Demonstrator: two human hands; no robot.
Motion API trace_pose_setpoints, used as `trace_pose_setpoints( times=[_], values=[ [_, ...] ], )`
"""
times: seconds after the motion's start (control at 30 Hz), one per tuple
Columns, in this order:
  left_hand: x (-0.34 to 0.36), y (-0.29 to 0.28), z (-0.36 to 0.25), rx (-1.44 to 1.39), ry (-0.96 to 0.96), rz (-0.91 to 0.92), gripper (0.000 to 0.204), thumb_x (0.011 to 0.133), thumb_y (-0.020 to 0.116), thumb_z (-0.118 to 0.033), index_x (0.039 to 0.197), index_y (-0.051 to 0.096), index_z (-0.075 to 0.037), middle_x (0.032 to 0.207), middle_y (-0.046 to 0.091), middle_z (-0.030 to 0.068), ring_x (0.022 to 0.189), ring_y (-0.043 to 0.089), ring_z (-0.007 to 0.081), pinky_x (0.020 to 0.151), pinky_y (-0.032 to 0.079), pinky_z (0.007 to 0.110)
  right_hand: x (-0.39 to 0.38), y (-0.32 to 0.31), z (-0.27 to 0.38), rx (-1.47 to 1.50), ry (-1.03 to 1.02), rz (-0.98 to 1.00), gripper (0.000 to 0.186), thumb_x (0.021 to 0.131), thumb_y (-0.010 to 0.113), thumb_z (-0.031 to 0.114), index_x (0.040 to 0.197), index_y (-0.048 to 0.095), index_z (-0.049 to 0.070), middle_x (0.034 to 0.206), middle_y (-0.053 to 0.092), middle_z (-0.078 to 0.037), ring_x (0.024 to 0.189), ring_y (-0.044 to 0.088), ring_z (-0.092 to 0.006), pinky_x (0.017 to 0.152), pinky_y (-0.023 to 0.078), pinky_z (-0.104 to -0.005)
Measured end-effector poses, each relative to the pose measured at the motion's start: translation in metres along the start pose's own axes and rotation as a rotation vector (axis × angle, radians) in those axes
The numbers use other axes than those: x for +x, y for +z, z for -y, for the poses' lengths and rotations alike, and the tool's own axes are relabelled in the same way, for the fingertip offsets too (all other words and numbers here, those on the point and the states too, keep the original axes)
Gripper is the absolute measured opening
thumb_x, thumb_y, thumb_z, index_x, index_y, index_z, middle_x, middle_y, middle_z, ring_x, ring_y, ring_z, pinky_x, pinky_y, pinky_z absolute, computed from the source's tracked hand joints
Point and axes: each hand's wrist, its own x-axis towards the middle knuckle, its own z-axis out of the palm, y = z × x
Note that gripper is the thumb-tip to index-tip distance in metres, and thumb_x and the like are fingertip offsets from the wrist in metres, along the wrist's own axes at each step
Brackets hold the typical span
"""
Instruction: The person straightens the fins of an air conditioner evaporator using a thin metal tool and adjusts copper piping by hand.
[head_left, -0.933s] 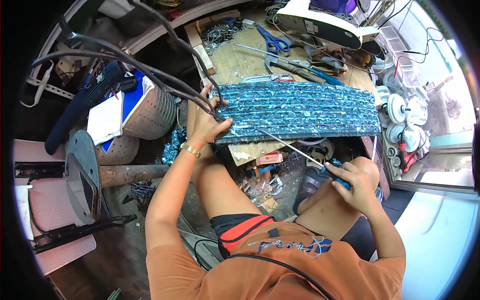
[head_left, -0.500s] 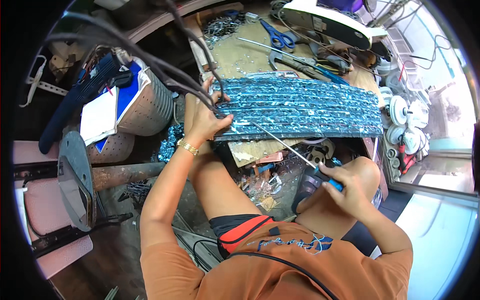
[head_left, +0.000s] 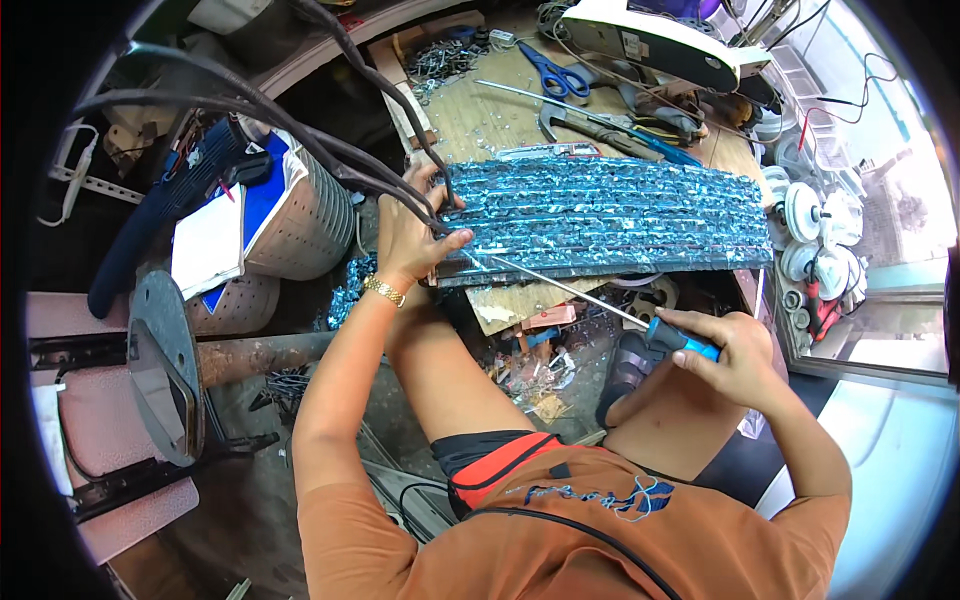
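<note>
A long panel with rows of shredded-looking, shiny blue material lies across the wooden bench, slightly tilted along my legs' side. My left hand grips the panel's left end, its fingers partly hidden behind thick dark cables that cross over it. My right hand is closed round the blue-and-black handle of a long screwdriver, above my bent right knee. The screwdriver's slim shaft reaches up-left to the panel's lower row, close to my left thumb. A small clump of similar blue material shows left of my left forearm.
Scissors, pliers and other tools crowd the bench's back, beside a white machine. White spools stand at right. A perforated metal cylinder and a round metal plate on a pipe are at left, with scraps under the bench.
My right hand and the screwdriver handle have shifted right, with the shaft lying a little flatter. The view has shifted slightly; my left hand still holds the panel's end.
</note>
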Motion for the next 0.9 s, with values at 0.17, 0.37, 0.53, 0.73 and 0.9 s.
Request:
trace_pose_setpoints(
  times=[0.17, 0.37, 0.53, 0.73, 0.9],
  values=[
    [-0.004, 0.006, -0.007, -0.316, -0.076, 0.041, 0.068, 0.076, 0.075, -0.069, 0.106, 0.071, -0.008, 0.150, 0.053, 0.0189, 0.137, 0.047, 0.0421, 0.117, 0.034, 0.057, 0.016, -0.015, -0.002, -0.020, -0.003, 0.074, 0.052, 0.091, 0.074, 0.013, 0.142, 0.069, 0.006, 0.122, 0.078, -0.018, 0.104, 0.076, -0.0280, 0.095, 0.055, -0.0369],
    [-0.009, 0.009, -0.003, -0.460, -0.108, 0.015, 0.083, 0.077, 0.068, -0.086, 0.112, 0.072, -0.010, 0.149, 0.053, 0.0200, 0.142, 0.043, 0.0399, 0.120, 0.031, 0.058, 0.051, -0.041, 0.027, 0.169, 0.124, 0.235, 0.052, 0.091, 0.069, -0.001, 0.142, 0.067, 0.002, 0.129, 0.076, -0.019, 0.115, 0.072, -0.0207, 0.104, 0.052, -0.0339],
    [-0.008, 0.012, -0.004, -0.504, -0.117, -0.010, 0.088, 0.079, 0.061, -0.090, 0.116, 0.072, -0.011, 0.149, 0.054, 0.0210, 0.145, 0.042, 0.0412, 0.121, 0.029, 0.059, 0.075, -0.043, 0.015, 0.141, -0.010, 0.233, 0.049, 0.090, 0.071, -0.001, 0.139, 0.070, 0.001, 0.129, 0.076, -0.020, 0.116, 0.074, -0.0247, 0.104, 0.054, -0.0358],
    [-0.008, 0.009, -0.015, -0.576, -0.209, 0.015, 0.088, 0.076, 0.066, -0.089, 0.112, 0.074, -0.009, 0.149, 0.054, 0.0237, 0.141, 0.046, 0.0427, 0.118, 0.033, 0.059, 0.106, -0.055, 0.026, 0.188, 0.070, 0.281, 0.042, 0.088, 0.075, 0.004, 0.130, 0.074, 0.001, 0.122, 0.077, -0.022, 0.115, 0.075, -0.0320, 0.102, 0.056, -0.0378],
    [-0.003, 0.001, -0.010, -0.508, -0.186, 0.066, 0.095, 0.073, 0.064, -0.093, 0.109, 0.074, -0.006, 0.148, 0.055, 0.0246, 0.138, 0.049, 0.0419, 0.116, 0.035, 0.058, 0.084, -0.038, 0.031, -0.238, -0.175, 0.184, 0.036, 0.084, 0.080, 0.014, 0.119, 0.079, 0.007, 0.090, 0.077, -0.017, 0.083, 0.074, -0.0373, 0.077, 0.056, -0.0438]
  ],
)
